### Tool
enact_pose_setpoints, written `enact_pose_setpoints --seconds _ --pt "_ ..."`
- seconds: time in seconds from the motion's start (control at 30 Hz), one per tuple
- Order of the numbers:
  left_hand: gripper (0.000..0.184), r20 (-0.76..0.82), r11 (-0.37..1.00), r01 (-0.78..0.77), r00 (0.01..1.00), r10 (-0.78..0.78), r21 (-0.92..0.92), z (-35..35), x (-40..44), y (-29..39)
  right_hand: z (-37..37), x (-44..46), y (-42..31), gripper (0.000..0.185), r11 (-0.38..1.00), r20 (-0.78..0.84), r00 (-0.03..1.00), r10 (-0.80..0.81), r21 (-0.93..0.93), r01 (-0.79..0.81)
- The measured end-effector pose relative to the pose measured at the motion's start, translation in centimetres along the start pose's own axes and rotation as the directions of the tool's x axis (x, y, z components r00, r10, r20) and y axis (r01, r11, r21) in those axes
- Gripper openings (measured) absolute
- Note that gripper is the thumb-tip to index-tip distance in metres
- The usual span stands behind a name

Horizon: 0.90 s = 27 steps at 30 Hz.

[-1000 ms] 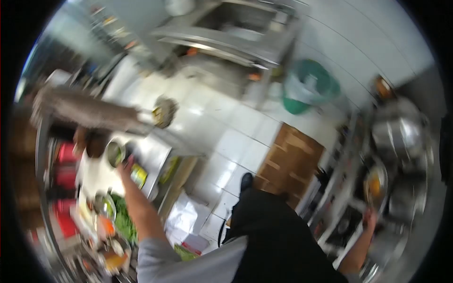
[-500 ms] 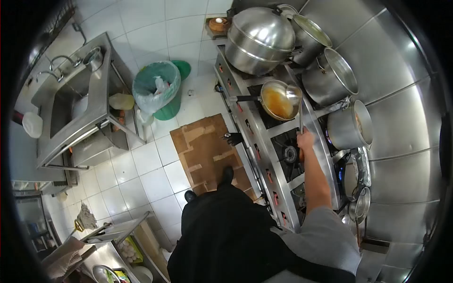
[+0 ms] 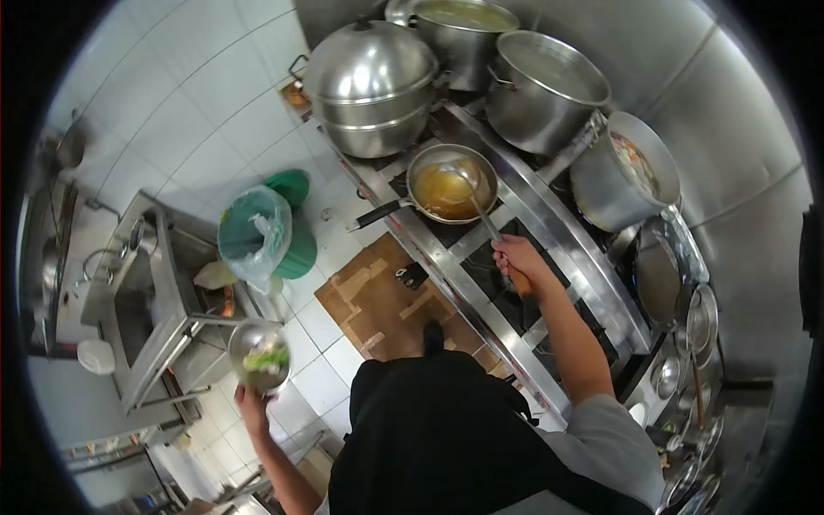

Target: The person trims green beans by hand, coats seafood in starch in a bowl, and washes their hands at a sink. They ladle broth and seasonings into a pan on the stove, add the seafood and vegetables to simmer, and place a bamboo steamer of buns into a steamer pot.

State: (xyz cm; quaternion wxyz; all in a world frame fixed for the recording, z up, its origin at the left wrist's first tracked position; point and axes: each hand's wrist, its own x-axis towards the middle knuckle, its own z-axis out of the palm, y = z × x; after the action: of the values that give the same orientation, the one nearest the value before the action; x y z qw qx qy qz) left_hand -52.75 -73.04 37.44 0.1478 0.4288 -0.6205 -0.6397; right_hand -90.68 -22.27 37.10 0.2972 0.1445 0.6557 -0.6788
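Observation:
My right hand [image 3: 515, 255] is closed around the handle of a metal ladle [image 3: 483, 216] that ends in a wooden grip. The ladle's cup rests in the amber liquid [image 3: 439, 196] of a pan [image 3: 487, 165] on the stove, and part of the cup is submerged. The pan's dark handle sticks out over the stove's front edge. On the other side, my left hand [image 3: 251, 402] grips a metal bowl [image 3: 246, 335] by its near rim. Chopped green and pale food [image 3: 266, 359] lies in this bowl, which is held above the tiled floor.
A domed steamer pot [image 3: 369, 86] and large stockpots [image 3: 549, 94] stand at the back of the stove [image 3: 446, 257]. One pot [image 3: 622, 167] holds chunky food. A lined green bin [image 3: 296, 245], a steel sink [image 3: 133, 318] and a cardboard mat [image 3: 360, 292] are at the left.
My left hand has come into view holding the metal bowl of food. The ladle's cup has moved from the pan's edge into the liquid. The view has turned and shifted.

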Motion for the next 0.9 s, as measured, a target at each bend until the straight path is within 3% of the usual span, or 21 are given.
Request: enact_pose_setpoints --seconds 0.03,0.07,0.1,0.13,0.17,0.23,0.33,0.43,0.47,0.5,0.53,0.63,0.7,0.73,0.8,0.83,0.9 --pt "0.025 0.068 1.0 0.004 0.998 -0.004 -0.002 4.2 2.0 2.3 -0.6 0.0 0.0 0.018 0.989 0.003 1.0 -0.031 -0.145 0.031" --pt "0.025 0.136 1.0 -0.015 0.991 0.017 -0.018 8.6 3.5 4.5 -1.1 -0.2 0.2 0.018 0.992 -0.011 0.999 -0.036 -0.125 0.034" --pt "0.026 0.233 0.999 -0.034 0.972 0.033 -0.002 12.0 5.6 5.8 -0.9 -1.3 -0.2 0.027 0.903 -0.076 0.974 -0.211 -0.396 0.165" --pt "0.026 0.328 0.999 -0.051 0.944 0.044 0.011 15.3 7.9 6.3 -0.8 -2.2 -0.3 0.039 0.726 -0.091 0.918 -0.385 -0.644 0.241" --pt "0.027 0.389 0.995 -0.093 0.918 0.075 0.03 18.9 9.7 7.2 -0.9 -2.9 -0.3 0.039 0.736 -0.11 0.916 -0.387 -0.635 0.235" --pt "0.025 0.488 0.99 -0.135 0.868 0.093 0.051 26.0 12.6 8.9 -0.7 -4.1 0.1 0.056 0.46 -0.085 0.817 -0.57 -0.857 0.232" --pt "0.025 0.611 0.976 -0.212 0.78 0.138 0.051 35.6 15.3 10.6 -0.2 -5.5 2.3 0.056 0.504 -0.109 0.737 -0.667 -0.795 0.338" --pt "0.021 0.673 0.95 -0.307 0.714 0.192 0.056 43.6 15.5 12.4 1.5 -6.5 4.1 0.056 0.588 -0.196 0.733 -0.652 -0.74 0.325" --pt "0.019 0.666 0.753 -0.63 0.647 0.372 0.192 46.3 17.0 11.3 2.5 -6.5 4.2 0.056 0.612 -0.233 0.721 -0.653 -0.723 0.32" --pt "0.017 0.682 0.432 -0.849 0.51 0.524 0.303 48.3 17.9 10.7 4.1 -7.5 2.7 0.055 0.798 -0.345 0.848 -0.402 -0.587 0.14" --pt "0.016 0.675 0.207 -0.945 0.325 0.662 0.252 49.7 17.4 10.6 5.1 -7.1 2.9 0.055 0.809 -0.379 0.834 -0.401 -0.574 0.128" --pt "0.014 0.713 0.133 -0.974 0.225 0.665 0.183 53.7 17.7 9.2 8.3 -6.9 2.7 0.053 0.875 -0.429 0.816 -0.387 -0.451 0.177" --pt "0.017 0.848 0.083 -0.973 0.227 0.479 0.213 55.5 18.3 8.5 9.5 -5.6 3.5 0.053 0.891 -0.482 0.801 -0.355 -0.433 0.134" --pt "0.017 0.859 0.086 -0.977 0.211 0.466 0.193 56.2 18.8 8.1 10.0 -4.9 3.9 0.053 0.903 -0.499 0.804 -0.325 -0.416 0.106" --pt "0.018 0.89 -0.066 -0.995 0.034 0.455 0.071 57.5 20.3 7.4 10.9 -3.6 4.6 0.052 0.923 -0.531 0.806 -0.263 -0.38 0.051" --pt "0.018 0.895 -0.069 -0.996 0.021 0.445 0.057 58.0 21.0 7.4 11.5 -3.2 4.7 0.053 0.926 -0.547 0.795 -0.262 -0.374 0.048" --pt "0.014 0.81 -0.21 -0.973 -0.2 0.551 -0.098 59.2 22.0 7.2 12.5 -2.6 4.8 0.053 0.934 -0.579 0.775 -0.252 -0.354 0.04"
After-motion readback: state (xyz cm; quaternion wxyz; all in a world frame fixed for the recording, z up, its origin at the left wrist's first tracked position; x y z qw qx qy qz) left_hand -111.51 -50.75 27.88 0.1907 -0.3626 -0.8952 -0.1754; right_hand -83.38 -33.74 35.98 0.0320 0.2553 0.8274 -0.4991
